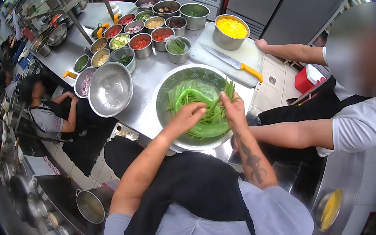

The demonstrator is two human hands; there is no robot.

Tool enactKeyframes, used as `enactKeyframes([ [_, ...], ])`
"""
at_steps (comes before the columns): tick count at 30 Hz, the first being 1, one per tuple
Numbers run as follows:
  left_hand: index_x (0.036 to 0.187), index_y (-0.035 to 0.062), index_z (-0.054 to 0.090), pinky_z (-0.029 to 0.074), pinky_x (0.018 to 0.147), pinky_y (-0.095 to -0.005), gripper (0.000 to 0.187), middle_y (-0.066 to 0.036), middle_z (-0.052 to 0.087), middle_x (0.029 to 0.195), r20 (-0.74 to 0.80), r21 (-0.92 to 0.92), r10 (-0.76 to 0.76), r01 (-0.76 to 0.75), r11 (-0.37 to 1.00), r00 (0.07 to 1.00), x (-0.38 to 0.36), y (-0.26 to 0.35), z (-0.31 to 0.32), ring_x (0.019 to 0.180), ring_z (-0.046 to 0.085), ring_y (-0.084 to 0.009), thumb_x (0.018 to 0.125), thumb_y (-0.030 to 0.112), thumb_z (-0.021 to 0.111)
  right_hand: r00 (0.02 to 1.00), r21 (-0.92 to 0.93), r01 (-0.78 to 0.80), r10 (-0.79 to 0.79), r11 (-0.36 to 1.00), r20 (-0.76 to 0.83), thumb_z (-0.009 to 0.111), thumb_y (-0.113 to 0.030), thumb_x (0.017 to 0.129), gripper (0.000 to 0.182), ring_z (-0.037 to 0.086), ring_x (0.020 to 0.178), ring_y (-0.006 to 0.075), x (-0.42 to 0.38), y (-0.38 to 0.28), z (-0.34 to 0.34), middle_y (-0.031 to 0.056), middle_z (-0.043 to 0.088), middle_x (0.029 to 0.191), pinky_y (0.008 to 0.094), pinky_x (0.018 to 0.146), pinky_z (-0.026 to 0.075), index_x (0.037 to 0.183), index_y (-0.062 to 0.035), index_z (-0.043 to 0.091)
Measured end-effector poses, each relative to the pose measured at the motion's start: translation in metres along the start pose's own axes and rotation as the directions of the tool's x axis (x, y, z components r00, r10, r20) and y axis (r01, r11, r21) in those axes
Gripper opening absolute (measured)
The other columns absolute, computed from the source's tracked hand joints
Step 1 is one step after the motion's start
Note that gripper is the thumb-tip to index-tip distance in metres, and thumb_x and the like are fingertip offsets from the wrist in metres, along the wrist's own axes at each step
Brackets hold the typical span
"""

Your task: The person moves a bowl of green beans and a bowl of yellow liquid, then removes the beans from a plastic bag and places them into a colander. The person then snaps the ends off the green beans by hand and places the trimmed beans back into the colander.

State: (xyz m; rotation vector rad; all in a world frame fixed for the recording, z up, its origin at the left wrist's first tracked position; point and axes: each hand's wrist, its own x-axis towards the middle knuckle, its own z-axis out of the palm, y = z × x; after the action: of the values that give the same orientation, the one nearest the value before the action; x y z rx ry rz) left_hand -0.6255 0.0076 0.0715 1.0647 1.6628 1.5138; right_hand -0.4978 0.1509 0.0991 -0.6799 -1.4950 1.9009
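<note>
A large white colander [156, 102] stands on the steel counter in front of me. Inside it lies an opened green plastic bag [212, 131] with loose green beans [189, 100] in and around it. My right hand [234, 109] is closed around a small bunch of green beans [229, 88], their tips sticking up past the fingers. Over the middle of the colander, my left hand [189, 118] has its thumb and fingers pinched together; what lies between them is too small to make out.
A yellow-handled knife [244, 70] rests on a white cutting board [200, 49], with a pot of yellow pieces [231, 32] behind. Several steel containers of chopped ingredients and a steel bowl [110, 89] stand left. A co-worker [356, 123] stands close on my right; another person [54, 111] is at left.
</note>
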Motion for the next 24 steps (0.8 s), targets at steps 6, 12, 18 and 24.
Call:
enactKeyframes([
  [6, 0.105, -0.0018, 0.065, 0.044, 0.065, -0.0194, 0.019, 0.002, 0.063, 0.083, 0.114, -0.064, -0.031, 0.039, 0.997, 0.993, -0.003, -0.002, 0.011, 0.073, 0.053, -0.0024, 0.093, 0.013, 0.063, 0.999, 0.079, -0.01, 0.013, 0.997, -0.043, 0.061, -0.018, 0.096, 0.015, 0.051, 0.065, 0.0058, 0.006, 0.009, 0.002, -0.0014, 0.056, 0.077, 0.0211, 0.056, 0.043, 0.098, -0.0045, 0.057],
  [12, 0.099, -0.0007, 0.066, 0.042, 0.06, -0.0189, 0.013, 0.004, 0.062, 0.083, 0.033, -0.172, -0.073, 0.077, 0.982, 0.997, -0.001, -0.01, 0.013, 0.07, 0.052, -0.0014, 0.092, 0.009, 0.06, 0.997, 0.166, -0.062, 0.067, 0.984, -0.024, 0.057, -0.02, 0.098, 0.016, 0.059, 0.062, 0.0087, 0.003, 0.006, 0.009, 0.003, 0.065, 0.086, 0.0202, 0.048, 0.045, 0.103, -0.0047, 0.057],
  [18, 0.097, -0.0007, 0.066, 0.042, 0.061, -0.0212, 0.015, 0.001, 0.063, 0.079, -0.016, -0.292, -0.273, 0.256, 0.921, 0.962, 0.0, -0.006, 0.011, 0.069, 0.053, -0.0046, 0.09, 0.011, 0.06, 0.993, 0.196, -0.118, 0.112, 0.973, 0.043, 0.057, -0.019, 0.098, 0.017, 0.065, 0.07, 0.0111, 0.002, 0.009, 0.011, 0.0088, 0.069, 0.099, 0.0227, 0.05, 0.049, 0.11, -0.0075, 0.056],
  [24, 0.096, -0.0012, 0.066, 0.043, 0.06, -0.0226, 0.015, -0.001, 0.063, 0.077, -0.1, -0.216, -0.219, 0.193, 0.957, 0.971, -0.001, -0.006, 0.011, 0.069, 0.054, -0.0059, 0.089, 0.012, 0.061, 0.988, 0.09, -0.143, 0.138, 0.986, 0.063, 0.057, -0.016, 0.097, 0.016, 0.064, 0.072, 0.0092, 0.002, 0.011, 0.013, 0.0056, 0.07, 0.097, 0.0221, 0.05, 0.048, 0.109, -0.0061, 0.058],
])
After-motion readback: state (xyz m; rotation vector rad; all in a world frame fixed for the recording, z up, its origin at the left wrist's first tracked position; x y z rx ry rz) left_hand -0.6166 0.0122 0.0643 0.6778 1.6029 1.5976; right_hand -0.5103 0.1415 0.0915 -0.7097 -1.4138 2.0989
